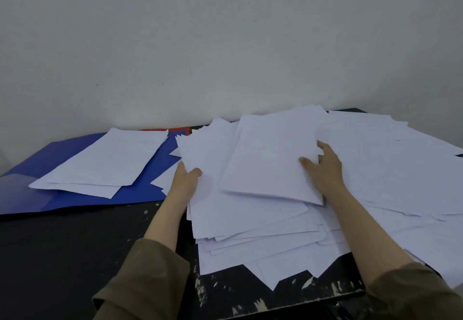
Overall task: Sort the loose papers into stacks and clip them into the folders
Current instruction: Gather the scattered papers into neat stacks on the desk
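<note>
A wide heap of loose white papers [263,239] covers the right half of the black table. My left hand [186,176] grips the left edge of some sheets [200,151], thumb on top. My right hand [323,166] holds the right edge of a raised bundle of sheets [270,159], thumb lying on its face, fingers behind it. To the left lies an open blue folder [155,186] with a small stack of white sheets [105,161] on it.
The black, paint-chipped table [75,257] shows bare surface at the front left. A red strip [160,130], maybe another folder, peeks out behind the blue one. A plain white wall [225,43] stands close behind. More papers [400,169] spread to the right edge.
</note>
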